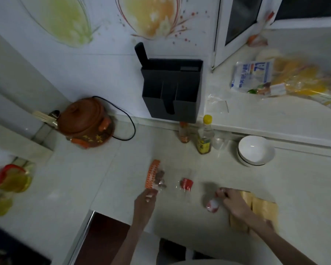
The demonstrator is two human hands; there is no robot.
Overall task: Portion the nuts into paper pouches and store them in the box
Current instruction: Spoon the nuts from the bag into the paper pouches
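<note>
A clear bag of brown nuts [159, 179] with an orange patterned strip lies on the pale counter. My left hand [146, 202] pinches its near corner. Right of it lies a clear wrapper with a small red packet [186, 185]. My right hand [232, 200] grips a small red-and-white item [212, 205] at its fingertips; the picture is blurred there. Tan paper pouches [260, 209] lie under and beside my right wrist. No storage box can be told apart in this view.
Two stacked white bowls [255, 151] stand at the right, with a yellow-capped bottle [204, 135] and a smaller sauce bottle [184, 132] behind the nuts. A brown clay pot [85, 123] sits left. A black wall rack [171, 88] hangs above. Food bags [287, 78] crowd the raised ledge.
</note>
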